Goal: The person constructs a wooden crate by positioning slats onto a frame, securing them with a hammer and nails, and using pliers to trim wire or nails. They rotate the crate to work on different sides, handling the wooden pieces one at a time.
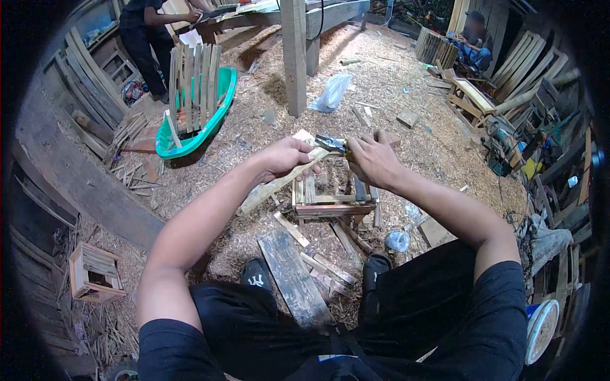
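Observation:
In the head view, my left hand [286, 157] is closed around a pale wooden strip [270, 190], which slants down to the left. My right hand [376, 160] grips a pair of pliers [330, 143], their jaws at the upper end of the strip. Whether the jaws bite on a nail there is too small to tell. Below both hands stands a small wooden frame [335, 208], partly hidden by my hands. A worn plank [293, 276] lies between my feet.
Wood shavings and offcuts cover the floor. A green tub [210, 130] holding upright slats stands at upper left, near a wooden post [294, 63]. A small wooden crate [96, 273] sits at lower left. Two people are at the back, one by a workbench [337, 16].

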`<state>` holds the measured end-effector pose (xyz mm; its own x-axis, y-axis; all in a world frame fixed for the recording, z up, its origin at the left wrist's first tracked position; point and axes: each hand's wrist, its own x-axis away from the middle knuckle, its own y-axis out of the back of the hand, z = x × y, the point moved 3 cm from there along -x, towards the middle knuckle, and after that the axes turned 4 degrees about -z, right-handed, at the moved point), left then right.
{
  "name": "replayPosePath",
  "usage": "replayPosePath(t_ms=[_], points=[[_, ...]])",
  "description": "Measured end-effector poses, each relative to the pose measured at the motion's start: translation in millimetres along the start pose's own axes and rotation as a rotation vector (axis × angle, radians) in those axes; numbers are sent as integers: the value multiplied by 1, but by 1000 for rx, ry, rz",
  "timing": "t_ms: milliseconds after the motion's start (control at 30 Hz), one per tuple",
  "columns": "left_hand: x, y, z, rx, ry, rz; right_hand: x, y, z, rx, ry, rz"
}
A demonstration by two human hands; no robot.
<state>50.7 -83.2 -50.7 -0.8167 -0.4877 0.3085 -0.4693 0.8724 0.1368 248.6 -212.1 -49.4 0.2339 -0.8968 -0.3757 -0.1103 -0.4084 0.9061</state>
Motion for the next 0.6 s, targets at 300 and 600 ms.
replayPosePath(t_ms=[300,600], points=[[-6,-4,16,58,95,3,1,-10,1,60,27,173],[-18,-7,52,24,195,-24,20,-52,-2,-204,-78,242]])
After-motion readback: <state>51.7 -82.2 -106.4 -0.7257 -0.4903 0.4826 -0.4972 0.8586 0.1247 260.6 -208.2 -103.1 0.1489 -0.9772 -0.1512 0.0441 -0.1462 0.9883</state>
